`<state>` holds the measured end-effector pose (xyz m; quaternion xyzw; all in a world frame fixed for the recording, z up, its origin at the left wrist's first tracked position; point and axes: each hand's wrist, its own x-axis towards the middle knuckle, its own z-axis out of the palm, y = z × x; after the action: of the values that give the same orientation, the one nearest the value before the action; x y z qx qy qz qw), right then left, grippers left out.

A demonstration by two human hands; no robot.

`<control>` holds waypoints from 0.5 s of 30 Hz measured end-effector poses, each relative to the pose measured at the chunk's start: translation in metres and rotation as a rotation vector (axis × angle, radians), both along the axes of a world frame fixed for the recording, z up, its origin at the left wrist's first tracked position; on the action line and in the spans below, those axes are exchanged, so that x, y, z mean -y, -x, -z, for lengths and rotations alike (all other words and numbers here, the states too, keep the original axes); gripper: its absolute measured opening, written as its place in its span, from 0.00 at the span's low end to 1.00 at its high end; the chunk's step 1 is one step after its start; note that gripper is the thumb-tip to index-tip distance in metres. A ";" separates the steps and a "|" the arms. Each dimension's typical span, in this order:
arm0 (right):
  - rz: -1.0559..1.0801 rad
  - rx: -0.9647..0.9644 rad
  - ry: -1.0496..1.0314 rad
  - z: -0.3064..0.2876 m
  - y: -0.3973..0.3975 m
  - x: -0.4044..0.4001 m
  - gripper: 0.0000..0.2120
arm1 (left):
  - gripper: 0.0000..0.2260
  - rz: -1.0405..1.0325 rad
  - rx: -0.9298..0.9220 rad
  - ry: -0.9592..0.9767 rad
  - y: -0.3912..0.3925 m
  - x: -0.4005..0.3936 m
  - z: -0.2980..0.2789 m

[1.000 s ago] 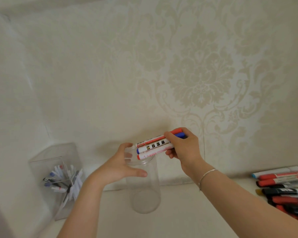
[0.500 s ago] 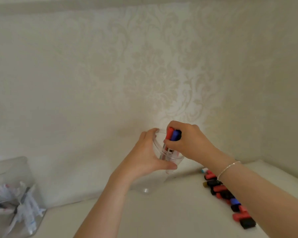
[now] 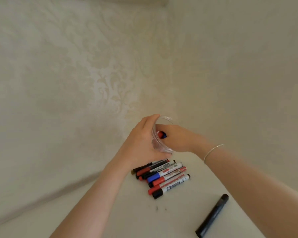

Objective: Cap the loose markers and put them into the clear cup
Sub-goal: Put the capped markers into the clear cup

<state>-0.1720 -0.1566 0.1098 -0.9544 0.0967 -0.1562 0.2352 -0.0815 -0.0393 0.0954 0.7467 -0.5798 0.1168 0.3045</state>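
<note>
My left hand [image 3: 141, 143] grips the clear cup [image 3: 163, 119] from its left side, tilted so its mouth faces me. My right hand [image 3: 176, 139] sits at the cup's mouth, fingers closed around a bundle of capped markers [image 3: 162, 134] whose red and blue ends show inside the rim. Below the hands, a pile of several capped red, blue and black markers [image 3: 163, 177] lies on the white table. A single black marker [image 3: 212, 216] lies apart at the lower right.
The white table [image 3: 179, 212] stands in a corner, with patterned cream wallpaper [image 3: 96, 79] behind and to the right. A thin bracelet [image 3: 212, 150] circles my right wrist. A few dark specks mark the table near the marker pile.
The view has swung right; the box of pens at left is out of frame. The bundle of markers has gone from above the rim down into the cup, and the cup has tilted toward me.
</note>
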 end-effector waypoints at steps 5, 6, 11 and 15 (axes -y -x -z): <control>0.026 -0.174 0.019 -0.005 0.009 0.014 0.16 | 0.49 0.037 0.064 -0.006 0.012 0.015 -0.001; 0.029 -0.182 0.021 -0.005 0.009 0.015 0.15 | 0.49 0.041 0.067 -0.010 0.012 0.016 -0.001; 0.000 -0.223 0.065 -0.011 0.007 0.012 0.09 | 0.49 0.064 0.063 -0.006 0.011 0.016 -0.001; -0.032 -0.266 0.121 -0.018 0.003 0.005 0.06 | 0.49 0.076 0.051 0.000 0.009 0.010 -0.003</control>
<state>-0.1753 -0.1611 0.1280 -0.9805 0.1022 -0.0302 0.1649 -0.0900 -0.0494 0.0980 0.7208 -0.6154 0.1242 0.2938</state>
